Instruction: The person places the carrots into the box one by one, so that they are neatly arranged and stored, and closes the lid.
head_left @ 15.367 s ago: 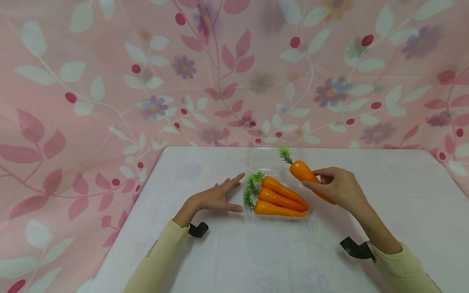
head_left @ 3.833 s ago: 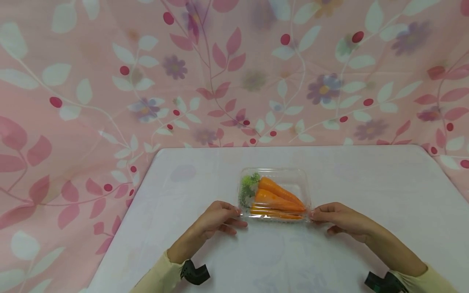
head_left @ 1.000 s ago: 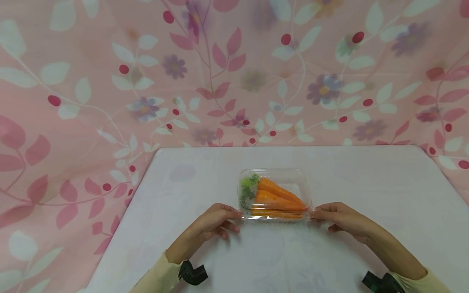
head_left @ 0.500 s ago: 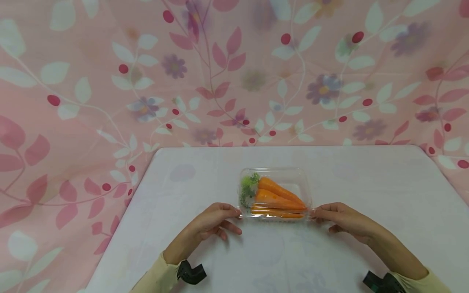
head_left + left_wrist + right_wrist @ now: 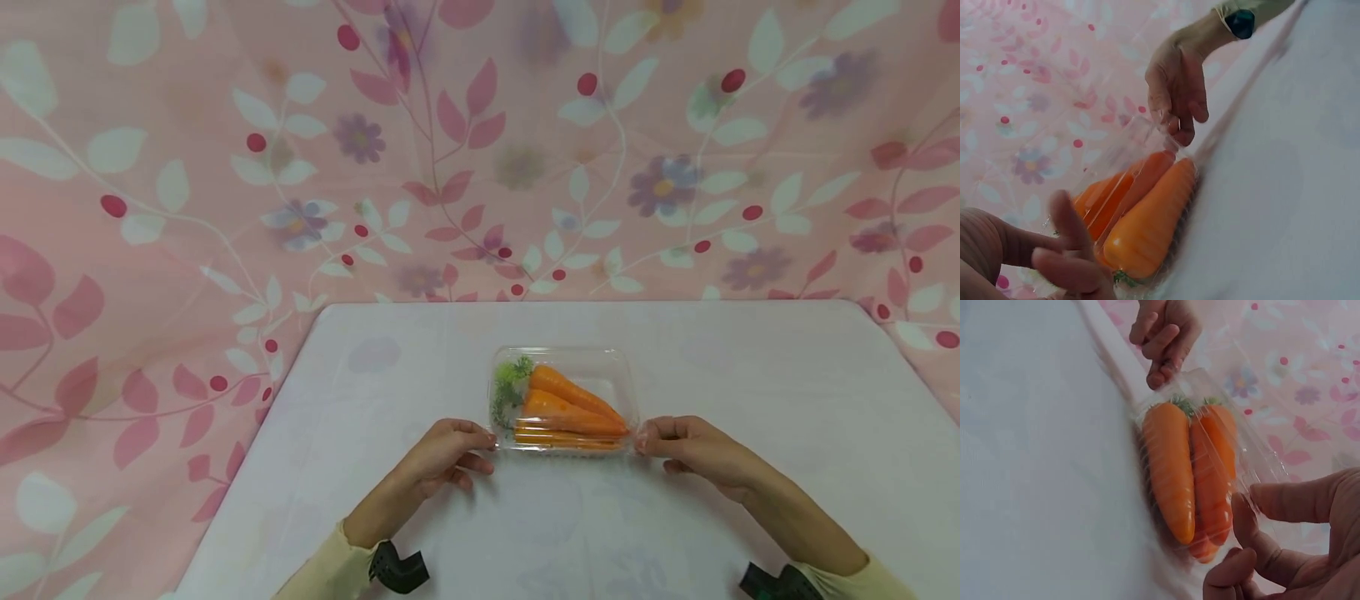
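Note:
A clear plastic clamshell box (image 5: 615,375) sits on the table with its lid folded down over several orange carrots (image 5: 573,396). Their leafy green tops (image 5: 512,387) lie at the box's left end. At the front left corner my left hand (image 5: 444,454) pinches the edge between thumb and forefinger, its other fingers spread below. My right hand (image 5: 697,454) pinches the front right corner the same way. Through the ribbed side wall, the right wrist view shows a carrot (image 5: 1169,472) lying along the front; in the left wrist view that carrot (image 5: 1147,225) appears close to my fingers.
The table (image 5: 570,533) has a white cloth, its far edge just behind the box. Behind it hangs a pink floral curtain (image 5: 480,183). A black wrist camera (image 5: 399,568) sits at the left sleeve cuff, another camera (image 5: 780,582) at the right.
Long before, the box stood open and my right hand held a carrot over it; now the lid is down with the carrots inside. Over the last second both hands barely shift at the corners.

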The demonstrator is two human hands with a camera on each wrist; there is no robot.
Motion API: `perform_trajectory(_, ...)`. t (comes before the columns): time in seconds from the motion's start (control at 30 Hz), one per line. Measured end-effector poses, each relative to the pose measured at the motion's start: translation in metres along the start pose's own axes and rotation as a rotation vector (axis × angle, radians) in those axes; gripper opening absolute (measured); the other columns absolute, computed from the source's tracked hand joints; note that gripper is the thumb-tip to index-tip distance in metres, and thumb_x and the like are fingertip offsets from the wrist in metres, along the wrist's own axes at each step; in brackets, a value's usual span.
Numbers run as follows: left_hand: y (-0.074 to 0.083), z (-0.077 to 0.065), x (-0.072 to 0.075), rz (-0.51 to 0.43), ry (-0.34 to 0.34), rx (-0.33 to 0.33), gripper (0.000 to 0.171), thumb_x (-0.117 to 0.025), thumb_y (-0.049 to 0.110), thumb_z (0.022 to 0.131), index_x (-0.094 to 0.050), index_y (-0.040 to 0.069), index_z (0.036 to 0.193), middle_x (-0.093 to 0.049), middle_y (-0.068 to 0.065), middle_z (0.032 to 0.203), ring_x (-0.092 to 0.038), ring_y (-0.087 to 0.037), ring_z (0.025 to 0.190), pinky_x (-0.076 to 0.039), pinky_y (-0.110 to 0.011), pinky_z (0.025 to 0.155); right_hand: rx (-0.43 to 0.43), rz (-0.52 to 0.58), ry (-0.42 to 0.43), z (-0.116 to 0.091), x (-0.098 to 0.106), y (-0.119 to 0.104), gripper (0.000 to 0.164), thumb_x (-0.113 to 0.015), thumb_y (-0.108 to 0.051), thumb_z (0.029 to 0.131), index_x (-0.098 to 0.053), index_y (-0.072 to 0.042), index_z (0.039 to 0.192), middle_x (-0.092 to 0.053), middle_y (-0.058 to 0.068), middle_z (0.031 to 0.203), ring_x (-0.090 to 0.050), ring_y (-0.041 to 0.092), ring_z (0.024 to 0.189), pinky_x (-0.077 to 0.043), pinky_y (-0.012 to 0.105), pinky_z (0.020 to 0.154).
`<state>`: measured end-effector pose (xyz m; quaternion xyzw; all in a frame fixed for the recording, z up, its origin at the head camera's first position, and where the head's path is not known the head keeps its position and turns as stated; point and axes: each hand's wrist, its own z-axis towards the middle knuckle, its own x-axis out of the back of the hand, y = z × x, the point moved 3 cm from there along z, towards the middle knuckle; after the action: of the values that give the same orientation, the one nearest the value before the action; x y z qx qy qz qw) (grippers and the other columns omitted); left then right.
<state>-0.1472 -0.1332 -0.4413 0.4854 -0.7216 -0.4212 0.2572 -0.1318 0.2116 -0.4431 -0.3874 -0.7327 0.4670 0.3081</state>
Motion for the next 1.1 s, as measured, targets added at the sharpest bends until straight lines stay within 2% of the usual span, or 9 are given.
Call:
perform_trajectory(0.13,-0.0007,0.0006,-0.0005,-0.013,0.018,-0.013,0.018,-0.066,0.012,0.091,-0.068,-0.006,0.097,-0.062,-0.004,0.074,-0.055,-0.006,0.056,-0.039,-0.019,0.044,0.046,0.036,0.008,0.0002,-0.0016,-0.0004,0.021,-0.063,-0.014,0.096,-0.058,-0.004,0.078,-0.049,0.003,0.092,-0.046,0.015,0.078,-0.04,0.028,0.066)
perform_trajectory(0.27,-0.0022,0.0012,-0.0016,-0.038,0.007,-0.012,0.009,-0.065,0.007,0.09,-0.065,-0.001,0.088,-0.055,0.0,0.064,-0.046,-0.006,0.053,-0.034,-0.019,0.042,0.044,0.069,0.022,0.002,-0.0026,0.0006,0.02,-0.064,-0.01,0.094,-0.058,-0.005,0.076,-0.046,0.004,0.099,-0.048,0.017,0.089,-0.046,0.03,0.071)
perform_trajectory(0.4,-0.0027,0.0012,-0.003,-0.046,-0.01,-0.011,0.007,-0.064,0.005,0.09,-0.062,0.002,0.083,-0.05,0.002,0.06,-0.04,-0.006,0.051,-0.031,-0.02,0.042,0.045,0.077,0.028,0.0031,-0.0022,0.0007,0.021,-0.064,-0.01,0.094,-0.059,-0.003,0.075,-0.043,0.006,0.099,-0.043,0.019,0.096,-0.046,0.032,0.074)
perform_trajectory(0.6,-0.0004,0.0005,-0.0025,-0.046,-0.027,-0.024,0.008,-0.063,0.004,0.089,-0.064,-0.004,0.088,-0.048,0.002,0.058,-0.037,-0.006,0.05,-0.03,-0.02,0.041,0.015,0.088,0.098,0.0024,-0.0037,0.0014,0.018,-0.066,-0.01,0.092,-0.062,-0.001,0.076,-0.039,0.014,0.124,-0.033,0.025,0.118,-0.046,0.034,0.079)
perform_trajectory(0.73,0.0004,-0.0002,-0.0015,-0.042,-0.039,-0.023,0.014,-0.062,0.003,0.089,-0.064,-0.01,0.095,-0.049,0.002,0.058,-0.037,-0.005,0.05,-0.03,-0.02,0.041,0.011,0.084,0.118,0.0015,-0.0064,0.0008,0.019,-0.067,-0.01,0.091,-0.061,0.001,0.077,-0.037,0.019,0.132,-0.029,0.03,0.124,-0.045,0.034,0.081)
perform_trajectory(0.97,0.0014,-0.0006,-0.0001,-0.023,-0.04,-0.009,0.019,-0.063,0.006,0.091,-0.065,-0.011,0.099,-0.051,0.001,0.06,-0.04,-0.005,0.05,-0.033,-0.019,0.041,0.017,0.051,0.112,0.0025,-0.0069,-0.0007,0.023,-0.067,-0.013,0.092,-0.059,0.003,0.078,-0.038,0.018,0.129,-0.034,0.028,0.118,-0.045,0.035,0.079)
perform_trajectory(1.1,0.0016,-0.0013,0.0011,0.062,-0.03,-0.016,0.026,-0.064,0.013,0.092,-0.065,-0.012,0.102,-0.055,-0.001,0.059,-0.047,-0.007,0.048,-0.037,-0.019,0.04,-0.001,0.009,0.095,0.0019,-0.005,-0.0004,0.027,-0.068,-0.019,0.093,-0.059,0.003,0.08,-0.048,0.012,0.112,-0.044,0.023,0.102,-0.045,0.032,0.073)
